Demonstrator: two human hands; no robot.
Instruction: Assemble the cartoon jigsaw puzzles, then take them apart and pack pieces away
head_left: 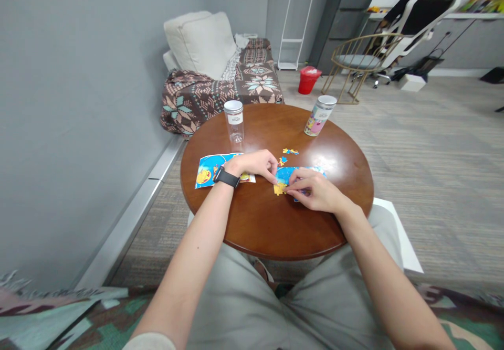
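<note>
A partly joined jigsaw puzzle, blue with yellow pieces at its near left corner, lies on the round wooden table. My left hand, with a black watch on its wrist, rests at the puzzle's left edge, its fingers bent and apart. Thumb and fingers of my right hand pinch at a yellow puzzle piece on the near edge; this hand covers much of the puzzle's right part. Beneath my left wrist lies a printed picture sheet, blue with yellow figures. Several loose puzzle pieces sit just beyond the puzzle.
A clear jar with a white lid stands at the table's far left, a printed canister at its far right. Beyond are a covered sofa, a red bin and a gold-framed chair. A grey wall runs along the left.
</note>
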